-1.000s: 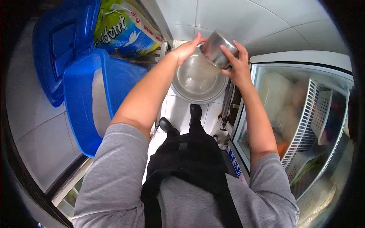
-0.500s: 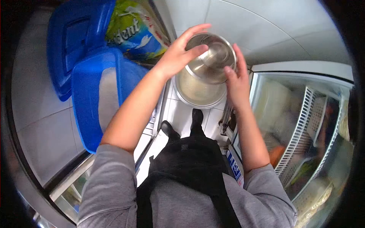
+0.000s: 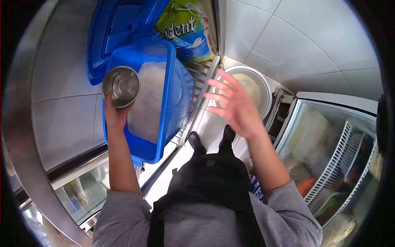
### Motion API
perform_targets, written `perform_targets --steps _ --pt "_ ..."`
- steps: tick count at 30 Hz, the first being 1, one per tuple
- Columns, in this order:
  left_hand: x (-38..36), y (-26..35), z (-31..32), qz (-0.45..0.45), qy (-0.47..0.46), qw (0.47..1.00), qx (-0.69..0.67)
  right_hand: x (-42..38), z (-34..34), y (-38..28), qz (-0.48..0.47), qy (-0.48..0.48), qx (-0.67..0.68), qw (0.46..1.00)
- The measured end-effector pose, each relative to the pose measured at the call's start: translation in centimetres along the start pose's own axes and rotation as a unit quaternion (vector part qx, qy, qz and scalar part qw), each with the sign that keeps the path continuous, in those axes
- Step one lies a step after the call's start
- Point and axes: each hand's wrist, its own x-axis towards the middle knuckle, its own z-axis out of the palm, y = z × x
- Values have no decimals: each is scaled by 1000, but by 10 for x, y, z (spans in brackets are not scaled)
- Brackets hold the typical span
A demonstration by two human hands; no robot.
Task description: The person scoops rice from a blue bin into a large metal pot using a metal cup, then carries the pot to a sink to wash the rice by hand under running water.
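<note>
My left hand [image 3: 114,113] grips a small steel bowl [image 3: 121,86] and holds it over the left edge of a blue plastic bin [image 3: 168,82] filled with white grain [image 3: 149,101]. My right hand [image 3: 234,105] hovers with fingers spread and nothing in it, in front of a large steel bowl [image 3: 252,84] that sits low on the floor by the wall.
The bin's blue lid [image 3: 119,29] leans behind it, beside a green and blue sack [image 3: 187,29]. A glass-topped chest freezer [image 3: 329,152] with white baskets stands at right. My feet [image 3: 212,140] are on white tiles, and a glass-fronted cabinet [image 3: 82,185] lies at lower left.
The small steel bowl passed from my right hand to my left and swung left over the blue bin. My right hand let go and opened. The view shifted leftward.
</note>
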Motion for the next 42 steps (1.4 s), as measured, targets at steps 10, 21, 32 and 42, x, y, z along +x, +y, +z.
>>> perform_targets --steps 10,21,32,42 --pt "119 -228 -68 167 69 549 816 -70 -237 43 -158 440 -206 860" --pt "61 -145 -88 -284 -51 950 120 -76 -262 73 -58 464 -260 845" --pt "1 -83 -49 -189 -64 978 -62 -97 -291 75 -47 480 -281 829" --pt "29 -112 -82 156 -39 556 815 -128 -322 78 -43 490 -325 808"
